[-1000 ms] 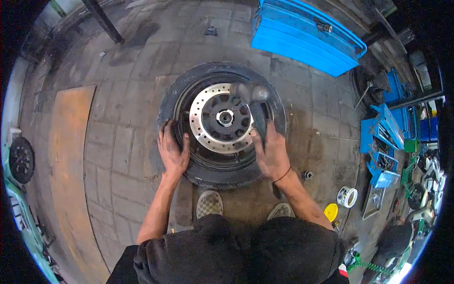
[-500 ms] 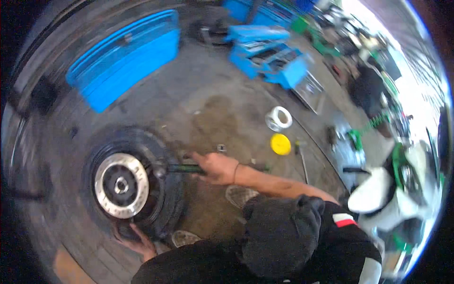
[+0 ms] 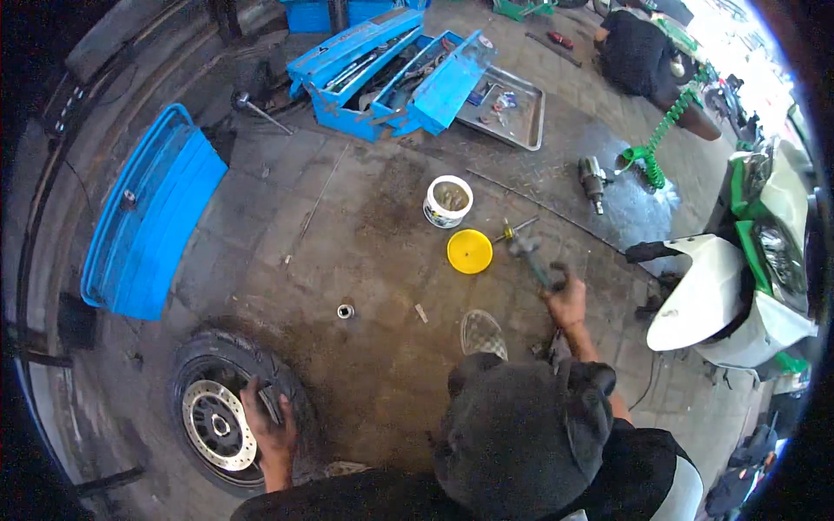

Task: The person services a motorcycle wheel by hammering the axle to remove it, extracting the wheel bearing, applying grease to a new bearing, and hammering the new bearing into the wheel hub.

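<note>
At the lower left a motorcycle wheel lies on the floor, with a black tyre [image 3: 228,349] and a silver brake disc [image 3: 193,418] facing up. My left hand [image 3: 273,434] is over the tyre's right side beside the disc, fingers apart; whether it touches the rubber I cannot tell. Off to the right, my right hand [image 3: 569,300] grips what looks like a hammer [image 3: 540,273] by its green handle. Its blurred head points up and left, near a yellow round lid [image 3: 470,252] and a T-shaped tool [image 3: 514,229] on the floor.
A white tub [image 3: 448,201] of brownish contents stands behind the lid. A socket [image 3: 346,311] lies mid-floor. Farther back are an open blue toolbox [image 3: 356,61], a metal tray [image 3: 528,126], a blue crate [image 3: 143,226] and an impact wrench [image 3: 592,184]. White motorcycle bodywork [image 3: 695,295] stands right.
My right hand has carried the hammer away from the wheel, to the right. My left hand has moved from the disc's near edge to the tyre's right side. The view has shifted.
</note>
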### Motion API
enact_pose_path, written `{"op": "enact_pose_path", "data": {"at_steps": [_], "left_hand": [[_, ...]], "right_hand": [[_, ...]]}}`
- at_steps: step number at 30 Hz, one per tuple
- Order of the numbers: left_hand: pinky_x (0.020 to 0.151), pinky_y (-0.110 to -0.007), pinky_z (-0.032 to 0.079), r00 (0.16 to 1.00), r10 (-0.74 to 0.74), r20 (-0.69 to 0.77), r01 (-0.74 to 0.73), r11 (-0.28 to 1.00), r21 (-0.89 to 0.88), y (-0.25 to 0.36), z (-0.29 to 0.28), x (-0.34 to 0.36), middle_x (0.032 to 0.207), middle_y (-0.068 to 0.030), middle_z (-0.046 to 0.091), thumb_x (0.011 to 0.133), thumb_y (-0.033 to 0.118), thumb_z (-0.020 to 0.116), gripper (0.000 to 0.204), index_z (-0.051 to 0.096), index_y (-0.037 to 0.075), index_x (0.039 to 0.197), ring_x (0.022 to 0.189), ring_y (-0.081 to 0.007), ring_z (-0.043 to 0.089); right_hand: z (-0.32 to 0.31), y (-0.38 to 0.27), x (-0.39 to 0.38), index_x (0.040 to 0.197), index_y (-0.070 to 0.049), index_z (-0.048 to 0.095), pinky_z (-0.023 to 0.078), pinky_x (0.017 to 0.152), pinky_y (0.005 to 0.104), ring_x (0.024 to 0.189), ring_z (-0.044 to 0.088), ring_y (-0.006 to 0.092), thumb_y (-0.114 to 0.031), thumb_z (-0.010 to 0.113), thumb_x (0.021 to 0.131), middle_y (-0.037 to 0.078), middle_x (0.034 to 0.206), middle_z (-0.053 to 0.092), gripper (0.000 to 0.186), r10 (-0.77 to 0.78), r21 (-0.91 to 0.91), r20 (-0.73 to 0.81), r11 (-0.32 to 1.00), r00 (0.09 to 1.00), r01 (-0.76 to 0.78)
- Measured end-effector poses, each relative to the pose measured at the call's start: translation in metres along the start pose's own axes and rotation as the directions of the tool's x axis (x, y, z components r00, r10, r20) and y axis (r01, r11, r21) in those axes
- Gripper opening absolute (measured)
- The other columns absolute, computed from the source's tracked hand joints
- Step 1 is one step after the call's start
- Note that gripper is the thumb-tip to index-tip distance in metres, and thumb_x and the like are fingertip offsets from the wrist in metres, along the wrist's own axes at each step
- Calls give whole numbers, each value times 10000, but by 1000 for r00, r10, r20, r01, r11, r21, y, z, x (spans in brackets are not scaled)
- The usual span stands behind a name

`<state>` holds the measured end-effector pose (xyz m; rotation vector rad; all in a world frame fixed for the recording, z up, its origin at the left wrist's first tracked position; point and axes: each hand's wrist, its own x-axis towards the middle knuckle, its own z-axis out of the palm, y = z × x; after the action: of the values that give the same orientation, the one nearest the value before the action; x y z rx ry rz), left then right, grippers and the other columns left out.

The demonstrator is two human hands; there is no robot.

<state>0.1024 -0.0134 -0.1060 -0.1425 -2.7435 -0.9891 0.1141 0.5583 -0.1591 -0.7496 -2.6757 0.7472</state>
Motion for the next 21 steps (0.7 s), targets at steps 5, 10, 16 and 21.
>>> {"op": "enact_pose_path", "data": {"at_steps": [5, 10, 16, 21], "left_hand": [[986, -429, 425, 988, -125, 93, 112, 985, 132, -7, 4, 42, 1167, -255, 574, 843, -5, 630, 572, 449, -25, 1386, 1088, -431, 558], [946, -410, 451, 985, -141, 102, 118, 972, 201, 25, 8, 61, 1168, -217, 582, 817, -28, 632, 595, 458, 1, 1386, 1057, -383, 585], [994, -420, 435, 977, -98, 189, 24, 932, 362, 81, 41, 90, 1299, -240, 559, 869, 13, 648, 600, 415, -18, 1420, 1147, -394, 571], [1070, -440, 393, 950, -230, 212, 143, 921, 363, 98, 53, 101, 1388, -253, 511, 894, 46, 627, 630, 356, -22, 1459, 1251, -408, 521]], "right_hand": [[20, 37, 96, 1212, -118, 610, 527, 703, 495, 776, 653, 452, -158, 814, 655, 230, 810, 680, 595, 45, 3, -152, 999, 987, -45], [47, 66, 193, 1247, -145, 602, 521, 754, 531, 846, 653, 457, -192, 797, 707, 226, 888, 696, 576, -153, -127, -160, 983, 975, 133], [72, 72, 263, 1254, -142, 610, 515, 838, 484, 999, 623, 414, -207, 769, 756, 198, 1078, 674, 526, -314, -149, -172, 945, 934, 291], [71, -6, 177, 1314, -53, 532, 510, 920, 465, 1100, 605, 399, -265, 779, 777, 201, 1211, 630, 628, 15, -141, 261, 990, 965, 23]]}}
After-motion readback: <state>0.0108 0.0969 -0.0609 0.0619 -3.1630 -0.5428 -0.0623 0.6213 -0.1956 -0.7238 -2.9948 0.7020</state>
